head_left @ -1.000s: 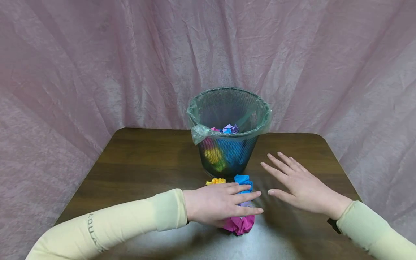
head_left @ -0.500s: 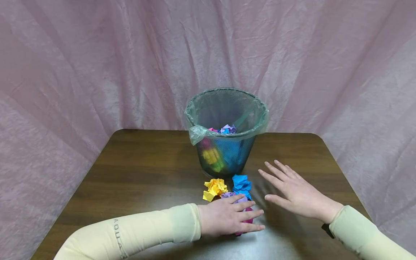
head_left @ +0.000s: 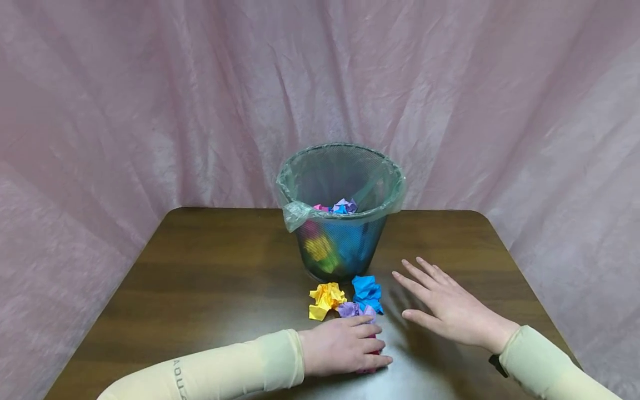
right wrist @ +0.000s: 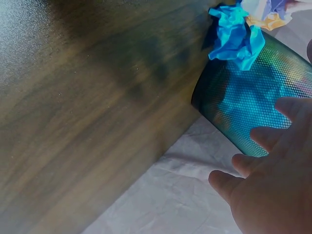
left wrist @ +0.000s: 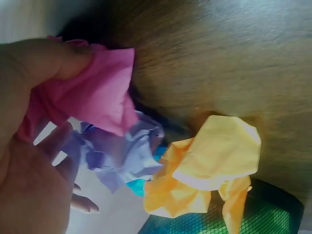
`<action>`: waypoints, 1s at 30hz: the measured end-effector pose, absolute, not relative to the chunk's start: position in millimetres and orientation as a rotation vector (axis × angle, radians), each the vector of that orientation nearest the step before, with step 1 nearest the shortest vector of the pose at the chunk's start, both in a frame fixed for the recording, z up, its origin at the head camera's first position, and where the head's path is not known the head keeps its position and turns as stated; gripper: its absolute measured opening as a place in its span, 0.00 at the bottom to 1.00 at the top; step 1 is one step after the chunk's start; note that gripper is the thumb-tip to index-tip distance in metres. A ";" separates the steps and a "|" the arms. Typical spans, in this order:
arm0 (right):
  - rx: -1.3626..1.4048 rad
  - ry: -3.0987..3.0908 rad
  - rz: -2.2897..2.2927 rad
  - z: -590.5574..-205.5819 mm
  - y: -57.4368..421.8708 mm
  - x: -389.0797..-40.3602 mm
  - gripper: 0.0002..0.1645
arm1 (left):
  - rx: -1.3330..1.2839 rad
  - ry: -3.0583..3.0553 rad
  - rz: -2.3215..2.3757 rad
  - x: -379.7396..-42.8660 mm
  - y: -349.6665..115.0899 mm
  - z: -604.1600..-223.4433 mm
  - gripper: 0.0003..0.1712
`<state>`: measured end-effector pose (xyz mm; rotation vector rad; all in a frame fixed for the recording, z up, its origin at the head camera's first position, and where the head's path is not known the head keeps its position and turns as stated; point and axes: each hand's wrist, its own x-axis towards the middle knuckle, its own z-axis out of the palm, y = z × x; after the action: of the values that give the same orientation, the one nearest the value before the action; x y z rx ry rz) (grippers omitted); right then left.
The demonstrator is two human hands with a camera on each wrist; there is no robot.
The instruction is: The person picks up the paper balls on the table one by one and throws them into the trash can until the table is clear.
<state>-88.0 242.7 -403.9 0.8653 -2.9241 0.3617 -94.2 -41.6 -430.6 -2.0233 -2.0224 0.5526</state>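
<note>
In the head view my left hand [head_left: 342,345] lies over a crumpled pink paper ball, mostly hidden under the fingers. The left wrist view shows the thumb against this pink paper ball [left wrist: 95,87], with the fingers around its other side. A purple paper ball [head_left: 350,309] touches it on the far side. Farther off lie a yellow paper ball [head_left: 326,299] and a blue paper ball [head_left: 367,292]. My right hand [head_left: 452,311] hovers right of the blue ball, fingers spread, holding nothing.
A black mesh wastebasket [head_left: 345,244] with a translucent green liner [head_left: 295,214] stands behind the paper balls. Several coloured paper balls [head_left: 344,206] are inside it. The brown wooden table [head_left: 210,266] ends at a pink curtain [head_left: 225,111].
My left hand has drawn back toward the near side and bent its fingers over the pink paper, uncovering the yellow and blue balls. The right hand has lowered slightly, still spread.
</note>
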 end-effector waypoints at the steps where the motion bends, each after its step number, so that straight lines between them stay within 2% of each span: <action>1: 0.868 -2.922 0.361 -405.4 241.9 -87.6 0.44 | -2.027 -2.006 0.547 -93.1 -43.1 -432.0 0.25; 5: 0.877 -2.923 0.369 -411.6 239.7 -84.7 0.44 | -2.036 -1.937 0.506 -86.5 -50.6 -438.4 0.21; 12: 0.865 -2.911 0.374 -415.7 240.0 -86.8 0.43 | -2.077 -1.952 0.457 -84.6 -57.4 -443.7 0.21; 20: 0.864 -2.895 0.366 -415.9 241.1 -88.7 0.42 | -2.036 -1.879 0.483 -87.0 -61.9 -445.7 0.11; 27: 0.857 -2.890 0.356 -417.5 242.9 -88.5 0.42 | -2.040 -1.996 0.541 -85.0 -66.4 -444.0 0.12; 30: 0.866 -2.884 0.352 -418.9 242.6 -88.9 0.42 | -2.108 -2.142 0.524 -85.7 -68.0 -443.0 0.18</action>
<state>-88.9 242.6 -418.9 0.8663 -2.8837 0.3516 -85.7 -68.0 -443.0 -2.1075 -2.1424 0.5236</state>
